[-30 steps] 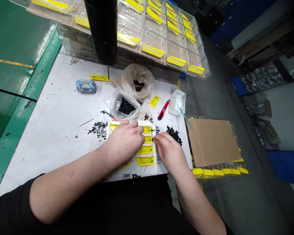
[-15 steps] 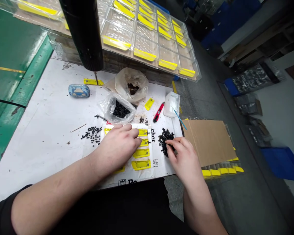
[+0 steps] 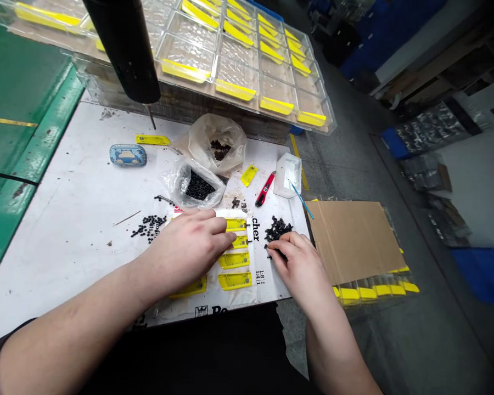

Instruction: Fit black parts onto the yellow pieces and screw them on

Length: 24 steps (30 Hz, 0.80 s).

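Note:
My left hand (image 3: pixel 193 238) lies over a row of yellow plastic pieces (image 3: pixel 235 259), fingers bent and together. Its thumb and index finger press on one piece, mostly hidden beneath the hand. Small dark parts stick out at the right ends of the upper pieces. My right hand (image 3: pixel 302 266) is closed in a pinch at the lower left edge of a pile of small black plastic clips (image 3: pixel 278 227). A black clip (image 3: pixel 267 250) shows at its fingertips. Left of my left hand, small round black parts (image 3: pixel 148 226) lie scattered.
A black power screwdriver (image 3: pixel 127 55) hangs bit-down at upper left. Behind stand bags of black parts (image 3: pixel 198 186) and brown parts (image 3: pixel 222 148), with a red cutter (image 3: pixel 265 189), white box (image 3: pixel 287 178) and blue tin (image 3: pixel 127 155). Clear trays (image 3: pixel 234 77) hold yellow pieces; cardboard (image 3: pixel 354 241) is at right.
My right hand has drawn back from inside the clip pile to its lower left edge, a clip now at its fingertips. My left hand stays on the yellow pieces. The view has shifted slightly.

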### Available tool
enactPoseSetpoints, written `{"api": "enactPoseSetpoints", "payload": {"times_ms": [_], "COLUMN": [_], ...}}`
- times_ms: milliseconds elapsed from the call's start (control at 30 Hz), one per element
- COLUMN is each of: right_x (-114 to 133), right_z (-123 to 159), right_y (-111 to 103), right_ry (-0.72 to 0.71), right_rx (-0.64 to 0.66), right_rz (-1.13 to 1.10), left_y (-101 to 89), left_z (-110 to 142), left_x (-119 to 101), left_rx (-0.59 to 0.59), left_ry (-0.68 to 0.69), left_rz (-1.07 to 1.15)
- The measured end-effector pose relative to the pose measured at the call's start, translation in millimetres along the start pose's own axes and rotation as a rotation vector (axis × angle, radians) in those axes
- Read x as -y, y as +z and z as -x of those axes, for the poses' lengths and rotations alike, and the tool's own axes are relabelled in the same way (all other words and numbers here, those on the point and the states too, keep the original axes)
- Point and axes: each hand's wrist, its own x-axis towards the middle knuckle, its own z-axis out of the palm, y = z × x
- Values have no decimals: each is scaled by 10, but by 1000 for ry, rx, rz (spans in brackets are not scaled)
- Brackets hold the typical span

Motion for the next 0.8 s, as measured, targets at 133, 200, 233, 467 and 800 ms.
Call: {"api": "enactPoseSetpoints", "payload": {"times_ms": [133,200,233,467,800], "right_x": [18,45,64,264,177], "right_z": [-11,-2,7,104,146], "right_y": [4,-4,-10,-54,-86], "right_ry": [-5,-14,-17,-51,-267], "right_rx": [11,-14,-37,-188,-66], "right_rz": [14,-22,-62,-363,-384], "left_y": [20,19,17,58,110], "left_z": [-8,-13,-15,-14,-26], "left_x": [-37,-48,-54,-84,-108], "left_rx": [3,2,-1,-1,174], "left_ry": [3,4,5,38,49], "left_rz": [37,56,65,86,128]}}
